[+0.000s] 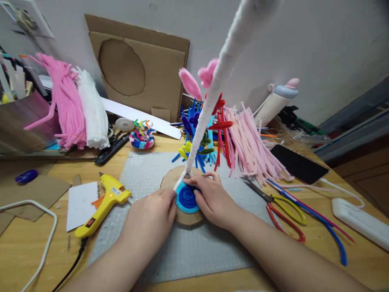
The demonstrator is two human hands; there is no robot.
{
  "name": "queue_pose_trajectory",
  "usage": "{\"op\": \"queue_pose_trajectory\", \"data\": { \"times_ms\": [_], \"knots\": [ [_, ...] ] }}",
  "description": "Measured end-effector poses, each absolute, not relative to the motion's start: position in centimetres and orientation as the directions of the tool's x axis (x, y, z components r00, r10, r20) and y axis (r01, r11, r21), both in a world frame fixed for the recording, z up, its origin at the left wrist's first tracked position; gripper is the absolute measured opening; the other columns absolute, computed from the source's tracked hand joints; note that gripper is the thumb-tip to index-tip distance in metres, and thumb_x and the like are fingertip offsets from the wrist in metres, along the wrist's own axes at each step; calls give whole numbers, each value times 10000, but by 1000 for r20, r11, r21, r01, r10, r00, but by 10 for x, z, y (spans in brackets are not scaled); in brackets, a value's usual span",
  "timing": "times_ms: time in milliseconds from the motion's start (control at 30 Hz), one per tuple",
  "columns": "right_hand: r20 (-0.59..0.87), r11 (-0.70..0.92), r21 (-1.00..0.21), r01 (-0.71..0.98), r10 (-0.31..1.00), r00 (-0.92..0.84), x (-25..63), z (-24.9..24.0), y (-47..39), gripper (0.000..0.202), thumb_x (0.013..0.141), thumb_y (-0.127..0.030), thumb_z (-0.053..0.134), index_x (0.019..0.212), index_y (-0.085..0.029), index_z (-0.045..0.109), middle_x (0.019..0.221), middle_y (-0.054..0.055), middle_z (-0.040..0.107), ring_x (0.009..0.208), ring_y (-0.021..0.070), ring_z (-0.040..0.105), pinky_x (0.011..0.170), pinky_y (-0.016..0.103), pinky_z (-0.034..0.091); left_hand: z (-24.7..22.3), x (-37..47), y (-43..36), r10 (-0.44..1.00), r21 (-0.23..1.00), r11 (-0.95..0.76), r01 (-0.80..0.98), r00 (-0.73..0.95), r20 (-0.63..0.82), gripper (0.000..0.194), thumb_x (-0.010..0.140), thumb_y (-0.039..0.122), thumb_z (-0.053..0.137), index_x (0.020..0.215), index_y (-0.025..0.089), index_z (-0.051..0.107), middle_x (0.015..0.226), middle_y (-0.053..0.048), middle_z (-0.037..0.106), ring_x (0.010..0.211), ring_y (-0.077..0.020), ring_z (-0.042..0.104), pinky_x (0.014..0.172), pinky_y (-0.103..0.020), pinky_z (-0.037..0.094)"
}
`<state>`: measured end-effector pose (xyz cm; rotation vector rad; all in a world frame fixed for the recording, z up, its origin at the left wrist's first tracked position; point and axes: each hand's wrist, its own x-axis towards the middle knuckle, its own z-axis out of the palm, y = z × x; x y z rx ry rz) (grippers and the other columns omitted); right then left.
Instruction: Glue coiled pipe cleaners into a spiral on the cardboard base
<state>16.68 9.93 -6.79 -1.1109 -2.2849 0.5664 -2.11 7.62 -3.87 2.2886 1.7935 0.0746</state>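
Observation:
A round cardboard base (190,220) lies on the grey cutting mat (212,247). On it is a coiled disc (187,198), dark blue inside and light blue at the rim. My left hand (158,209) is closed at the disc's left edge, its fingertips pinching near the foot of a white strip. My right hand (211,196) has curved, parted fingers touching the disc's right and upper edge. A tall white wrapped stem (206,105) rises from the base, leaning right, with pink, red, blue, yellow and green fuzzy shapes around it. What lies under my fingertips is hidden.
A yellow glue gun (106,202) lies left of the mat, scissors (273,200) and a phone (298,163) at the right. Behind are pink bundles (255,142), white pipe cleaners (92,109) and cardboard sheets (161,61). A white power strip (361,223) sits far right.

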Motion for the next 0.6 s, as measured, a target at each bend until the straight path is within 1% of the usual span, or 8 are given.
{"op": "queue_pose_trajectory", "data": {
  "times_ms": [67, 133, 200, 233, 300, 400, 500, 600],
  "knots": [
    [322, 565, -598, 569, 819, -475, 172, -68, 99, 298, 896, -119, 384, 1163, -214, 479, 1104, 49, 652, 1014, 196, 574, 993, 441, 224, -38, -21, 76, 964, 209, -219, 953, 245, -107, 242, 893, 287, 442, 992, 278, 663, 910, -27, 737, 801, -249, 694, 637, -334, 472],
    [411, 560, -595, 576, 829, -380, 179, -67, 100, 270, 883, -108, 380, 1098, -214, 505, 1024, 40, 671, 946, 190, 591, 965, 429, 254, -38, -21, 75, 965, 210, -212, 954, 238, -110, 242, 894, 296, 444, 997, 277, 662, 922, -31, 737, 811, -253, 694, 642, -338, 476],
    [485, 573, -556, 602, 812, -325, 187, -66, 100, 247, 839, -88, 403, 996, -213, 547, 921, 26, 673, 860, 181, 596, 920, 410, 290, -37, -21, 75, 966, 215, -209, 954, 236, -109, 242, 895, 298, 445, 1001, 279, 661, 934, -33, 736, 826, -255, 694, 651, -340, 480],
    [498, 588, -530, 611, 799, -336, 189, -65, 101, 243, 814, -80, 418, 957, -212, 563, 890, 20, 669, 840, 178, 595, 907, 405, 297, -37, -21, 75, 966, 216, -209, 954, 236, -108, 243, 895, 295, 444, 1004, 279, 660, 938, -34, 735, 832, -254, 694, 656, -340, 481],
    [479, 616, -490, 616, 781, -400, 192, -63, 102, 257, 784, -74, 435, 942, -210, 585, 890, 19, 667, 856, 177, 597, 907, 406, 291, -37, -21, 74, 965, 220, -211, 952, 239, -107, 245, 895, 288, 443, 1010, 277, 659, 945, -35, 734, 841, -253, 693, 664, -340, 481],
    [425, 624, -458, 633, 779, -461, 190, -61, 102, 270, 790, -86, 439, 971, -206, 599, 948, 35, 668, 938, 185, 593, 928, 419, 263, -37, -21, 74, 964, 224, -216, 950, 244, -103, 245, 893, 286, 444, 1010, 272, 658, 948, -37, 733, 839, -253, 692, 657, -335, 472],
    [373, 613, -441, 656, 790, -487, 186, -59, 101, 255, 779, -85, 449, 946, -201, 603, 945, 40, 670, 970, 188, 586, 953, 428, 231, -38, -22, 74, 965, 219, -214, 952, 241, -103, 246, 892, 299, 438, 997, 273, 659, 939, -36, 732, 820, -252, 690, 636, -327, 451],
    [354, 596, -436, 674, 802, -481, 183, -58, 100, 241, 765, -79, 457, 925, -192, 598, 918, 36, 675, 954, 183, 584, 964, 427, 215, -38, -24, 74, 966, 217, -204, 955, 231, -111, 243, 893, 317, 429, 972, 285, 656, 914, -28, 733, 801, -247, 689, 604, -310, 412]
  ]
}}
